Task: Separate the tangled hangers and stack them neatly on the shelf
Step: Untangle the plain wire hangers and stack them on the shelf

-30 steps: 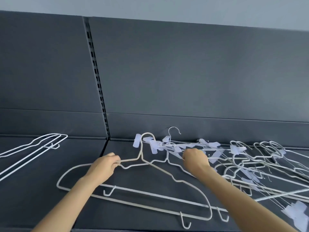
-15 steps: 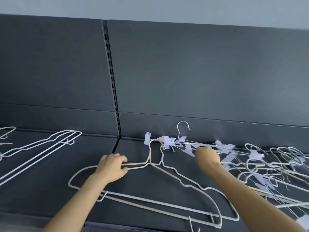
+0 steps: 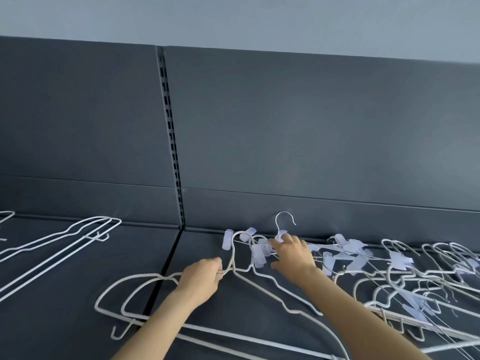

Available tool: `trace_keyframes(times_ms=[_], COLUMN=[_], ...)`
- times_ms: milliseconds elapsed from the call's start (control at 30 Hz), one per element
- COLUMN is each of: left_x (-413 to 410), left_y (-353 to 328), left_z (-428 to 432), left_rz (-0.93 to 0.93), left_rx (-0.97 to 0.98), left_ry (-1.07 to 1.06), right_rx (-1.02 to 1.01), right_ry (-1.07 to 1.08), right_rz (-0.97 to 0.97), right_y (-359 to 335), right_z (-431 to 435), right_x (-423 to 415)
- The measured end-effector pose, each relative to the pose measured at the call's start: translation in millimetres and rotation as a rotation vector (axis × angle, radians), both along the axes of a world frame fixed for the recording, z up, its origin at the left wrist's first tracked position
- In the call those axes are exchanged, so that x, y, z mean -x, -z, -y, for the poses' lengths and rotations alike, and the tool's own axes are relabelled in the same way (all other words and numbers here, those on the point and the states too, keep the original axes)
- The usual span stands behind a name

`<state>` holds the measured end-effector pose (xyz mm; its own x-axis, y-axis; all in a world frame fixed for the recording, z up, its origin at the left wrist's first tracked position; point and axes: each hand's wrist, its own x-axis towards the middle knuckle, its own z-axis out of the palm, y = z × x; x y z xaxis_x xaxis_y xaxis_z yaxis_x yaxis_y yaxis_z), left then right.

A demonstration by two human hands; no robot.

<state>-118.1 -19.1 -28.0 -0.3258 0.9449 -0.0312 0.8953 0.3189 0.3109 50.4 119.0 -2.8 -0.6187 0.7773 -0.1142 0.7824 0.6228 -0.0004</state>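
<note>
Two white wire hangers (image 3: 262,285) lie overlapped on the dark shelf (image 3: 65,315). My left hand (image 3: 201,278) grips them at the shoulder just left of their necks. Behind them lies a clip hanger with a metal hook (image 3: 284,219) and pale translucent clips (image 3: 258,253). My right hand (image 3: 292,255) reaches over it with fingers stretched out, touching the clips below the hook. A tangled pile of white hangers and clip hangers (image 3: 415,279) spreads to the right, partly under my right forearm.
A neat stack of white hangers (image 3: 67,239) lies on the shelf's left section, with another hanger's end (image 3: 6,215) at the far left edge. A slotted upright (image 3: 170,131) divides the dark back panel. The shelf's front edge runs along the bottom.
My right hand has uncurled and slid left towards the hook of the clip hanger. My left hand has moved along the wire hangers closer to their necks. The view has shifted left.
</note>
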Motion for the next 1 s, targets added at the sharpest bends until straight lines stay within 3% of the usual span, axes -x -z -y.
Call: trace_keyframes(times_ms=[533, 767, 1000], left_x=[15, 35, 53], left_y=[-17, -20, -39], left_z=[31, 63, 82], left_rz=[0.008, 0.152, 0.305], left_rx=[-0.339, -0.329, -0.345], left_ry=[0.007, -0.116, -0.204], right_rx=[-0.213, -0.235, -0.06], right_ry=[0.009, 0.098, 0.079], right_rz=[-0.138, -0.162, -0.044], right_y=[-9, -12, 3], right_z=[-27, -43, -37], right_x=[-11, -16, -19])
